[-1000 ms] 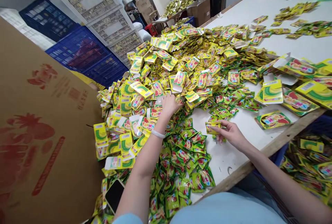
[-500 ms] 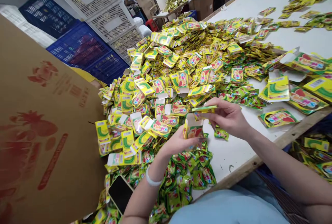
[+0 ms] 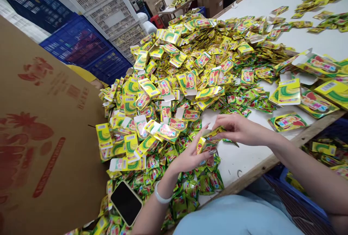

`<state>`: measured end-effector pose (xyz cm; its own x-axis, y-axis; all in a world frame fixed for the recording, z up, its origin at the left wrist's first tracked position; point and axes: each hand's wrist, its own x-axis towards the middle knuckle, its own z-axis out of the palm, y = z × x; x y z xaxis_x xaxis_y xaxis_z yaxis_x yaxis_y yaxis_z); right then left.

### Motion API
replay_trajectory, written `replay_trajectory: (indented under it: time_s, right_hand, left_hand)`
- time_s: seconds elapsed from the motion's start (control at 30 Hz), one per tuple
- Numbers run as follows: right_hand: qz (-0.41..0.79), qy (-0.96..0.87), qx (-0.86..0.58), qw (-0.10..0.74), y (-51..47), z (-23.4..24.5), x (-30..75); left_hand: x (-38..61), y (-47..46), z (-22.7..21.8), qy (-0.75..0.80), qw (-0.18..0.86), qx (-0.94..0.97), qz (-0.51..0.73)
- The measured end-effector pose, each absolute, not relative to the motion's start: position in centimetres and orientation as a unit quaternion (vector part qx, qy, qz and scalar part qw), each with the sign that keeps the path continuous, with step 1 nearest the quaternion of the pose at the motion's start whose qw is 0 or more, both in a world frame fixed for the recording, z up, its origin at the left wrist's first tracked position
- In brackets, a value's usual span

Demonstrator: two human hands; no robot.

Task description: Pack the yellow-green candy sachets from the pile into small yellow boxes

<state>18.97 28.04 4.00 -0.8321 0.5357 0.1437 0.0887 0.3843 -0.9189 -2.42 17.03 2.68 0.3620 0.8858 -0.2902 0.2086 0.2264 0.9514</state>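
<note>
My left hand (image 3: 191,155) is wrapped round a small yellow-green candy box (image 3: 202,145), whose open end faces up and to the right. At that opening my right hand (image 3: 233,129) pinches a few flat candy packets (image 3: 217,132), partly inside the box and partly covered by my fingers. How many packets there are, I cannot tell. Below my left hand lie loose green candy packets (image 3: 190,191). A heap of small yellow and green boxes (image 3: 165,131) rises to the left and beyond both hands.
At left stands a large brown carton (image 3: 54,148), with blue crates (image 3: 87,50) and white crates (image 3: 116,21) behind it. A phone (image 3: 126,203) lies on the packets. Flattened boxes (image 3: 288,122) lie along the wooden edge of the white table (image 3: 252,133).
My right hand has moved down and brought the packets from above the box into its open end. The box has tilted to the right in my left hand. The view has shifted slightly.
</note>
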Motion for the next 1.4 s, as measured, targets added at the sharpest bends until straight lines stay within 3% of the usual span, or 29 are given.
replay_trajectory:
  time_s: [0.2,0.3,0.4,0.53,0.67,0.83,0.9,1.03,1.13,1.23,1.33,1.4]
  right_hand:
    - [0.414,-0.872,-0.158,0.208,26.4,4.4,18.5]
    - [0.415,-0.883,-0.137,0.171,26.1,4.7,18.6]
    - [0.439,-0.874,-0.137,0.157,26.1,4.7,19.0]
    - [0.483,-0.836,-0.167,0.200,25.7,3.4,19.2]
    - [0.484,-0.836,-0.126,0.227,24.5,1.4,19.2]
    - [0.651,-0.747,-0.093,0.098,23.0,0.4,20.1]
    - [0.669,-0.732,-0.098,0.089,22.3,-0.2,20.1]
    - [0.590,-0.767,-0.173,0.183,21.3,-1.7,20.5]
    - [0.511,-0.752,-0.305,0.283,23.1,-1.7,23.7]
    - [0.257,-0.721,-0.518,0.381,26.7,-0.3,28.0]
    - [0.020,-0.741,-0.586,0.329,29.3,0.3,28.5]
    - [-0.011,-0.801,-0.533,0.273,29.6,-0.8,25.9]
  left_hand:
    - [-2.3,16.6,1.2,0.503,0.557,0.596,0.285]
    - [-2.2,16.4,1.0,0.509,0.554,0.600,0.271]
    - [-2.1,16.1,0.8,0.517,0.562,0.584,0.275]
    - [-2.1,15.5,0.4,0.509,0.609,0.536,0.287]
    - [-1.8,14.8,0.6,0.505,0.624,0.553,0.224]
    - [-1.2,14.0,-0.3,0.526,0.582,0.578,0.227]
    - [-0.7,13.7,-0.9,0.523,0.601,0.559,0.229]
    - [0.8,13.9,-1.1,0.520,0.639,0.522,0.222]
    - [0.6,15.4,-0.4,0.500,0.595,0.568,0.271]
    - [-1.3,17.8,-0.2,0.553,0.449,0.636,0.296]
    - [-3.0,20.3,-0.9,0.626,0.311,0.659,0.277]
    - [-3.5,21.9,-1.2,0.637,0.259,0.679,0.256]
